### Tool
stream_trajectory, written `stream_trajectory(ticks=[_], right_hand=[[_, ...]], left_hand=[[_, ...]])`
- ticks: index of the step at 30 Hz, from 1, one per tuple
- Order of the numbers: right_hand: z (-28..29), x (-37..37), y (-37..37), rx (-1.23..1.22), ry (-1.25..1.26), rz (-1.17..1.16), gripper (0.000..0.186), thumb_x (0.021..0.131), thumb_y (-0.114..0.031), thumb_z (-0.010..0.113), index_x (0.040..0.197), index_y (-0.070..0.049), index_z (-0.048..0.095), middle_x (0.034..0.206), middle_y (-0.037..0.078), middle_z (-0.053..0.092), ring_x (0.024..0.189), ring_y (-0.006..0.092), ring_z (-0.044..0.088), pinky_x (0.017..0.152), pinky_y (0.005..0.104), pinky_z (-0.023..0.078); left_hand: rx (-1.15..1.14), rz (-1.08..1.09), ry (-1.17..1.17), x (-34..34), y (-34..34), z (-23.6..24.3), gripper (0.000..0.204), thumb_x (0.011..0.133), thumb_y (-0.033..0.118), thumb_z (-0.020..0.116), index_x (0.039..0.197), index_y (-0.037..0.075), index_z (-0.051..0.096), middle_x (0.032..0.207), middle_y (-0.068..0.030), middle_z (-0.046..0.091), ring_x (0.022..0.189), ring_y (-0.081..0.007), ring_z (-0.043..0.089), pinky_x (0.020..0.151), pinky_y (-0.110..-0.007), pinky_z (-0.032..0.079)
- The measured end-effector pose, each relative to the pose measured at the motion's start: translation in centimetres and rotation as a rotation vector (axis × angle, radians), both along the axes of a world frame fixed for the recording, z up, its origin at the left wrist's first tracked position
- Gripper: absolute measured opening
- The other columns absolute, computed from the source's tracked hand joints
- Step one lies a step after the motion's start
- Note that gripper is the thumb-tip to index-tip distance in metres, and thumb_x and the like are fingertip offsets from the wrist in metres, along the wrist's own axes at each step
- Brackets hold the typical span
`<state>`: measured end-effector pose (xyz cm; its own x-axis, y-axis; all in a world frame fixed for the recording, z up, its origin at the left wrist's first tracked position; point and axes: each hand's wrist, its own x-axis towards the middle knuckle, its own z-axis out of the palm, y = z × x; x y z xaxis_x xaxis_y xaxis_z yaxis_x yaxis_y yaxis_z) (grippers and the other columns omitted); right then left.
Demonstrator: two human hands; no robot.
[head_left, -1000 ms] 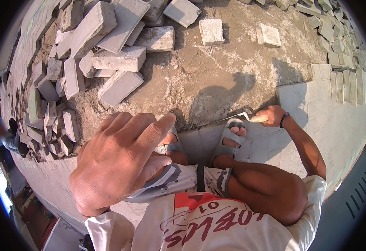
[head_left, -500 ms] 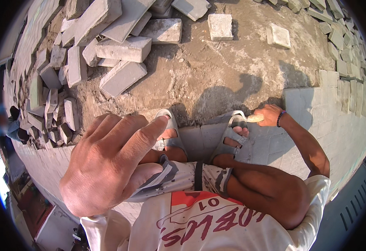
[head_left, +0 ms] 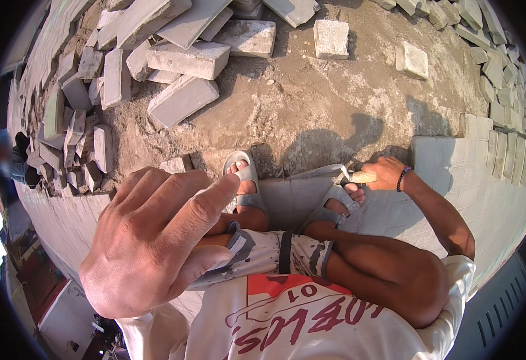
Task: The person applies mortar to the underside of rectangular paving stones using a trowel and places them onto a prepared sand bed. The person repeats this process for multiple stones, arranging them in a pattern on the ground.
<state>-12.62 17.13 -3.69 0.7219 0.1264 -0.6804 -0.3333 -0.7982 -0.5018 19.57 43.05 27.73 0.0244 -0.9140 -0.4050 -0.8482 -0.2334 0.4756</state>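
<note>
My left hand (head_left: 161,237) hangs large in the lower left, palm down, fingers loosely bent and thumb apart, with nothing visible in it. My right hand (head_left: 383,174) grips the wooden handle of a trowel (head_left: 362,177) beside my right sandal (head_left: 329,210). The metal blade (head_left: 314,175) lies along the border between the laid grey pavers (head_left: 437,162) and the bare, dusty sand (head_left: 287,105). My left sandal (head_left: 250,198) is partly behind my left hand.
A heap of loose pavers (head_left: 185,63) covers the upper left, more (head_left: 494,72) lie at upper right, and two single pavers (head_left: 331,39) (head_left: 411,60) sit on the sand. A person (head_left: 23,162) in dark clothing is at the far left edge, beside the heap.
The view has shifted, so the ground sits higher and further right. My left hand has moved slightly left in view. My right hand and trowel have moved slightly, the blade still at the border.
</note>
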Motion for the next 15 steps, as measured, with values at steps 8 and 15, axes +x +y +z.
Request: stream_trajectory(ticks=[8, 15], right_hand=[[2.4, 0.6, 1.2, 0.062, -0.012, -0.102, 0.035, 0.074, -0.031, 0.069, 0.102, -0.011, 0.064, 0.074, 0.019, 0.066, 0.076, 0.0406, 0.066, 0.072, 0.0494, 0.052], [1.5, -0.7, 1.9, -0.127, -0.053, -0.016, 0.030, 0.077, -0.032, 0.065, 0.099, -0.013, 0.064, 0.075, 0.019, 0.066, 0.076, 0.0397, 0.066, 0.072, 0.0490, 0.053]], left_hand=[[0.053, 0.113, -0.033, 0.5, 2.7, 0.1, 0.065, 0.083, 0.039, 0.067, 0.126, -0.008, 0.053, 0.108, -0.0261, 0.061, 0.090, -0.0412, 0.059, 0.082, -0.047, 0.046], [0.046, 0.131, -0.017, 0.5, 3.5, 0.1, 0.064, 0.086, 0.041, 0.065, 0.126, -0.008, 0.053, 0.108, -0.0263, 0.060, 0.090, -0.0401, 0.059, 0.081, -0.046, 0.046]])
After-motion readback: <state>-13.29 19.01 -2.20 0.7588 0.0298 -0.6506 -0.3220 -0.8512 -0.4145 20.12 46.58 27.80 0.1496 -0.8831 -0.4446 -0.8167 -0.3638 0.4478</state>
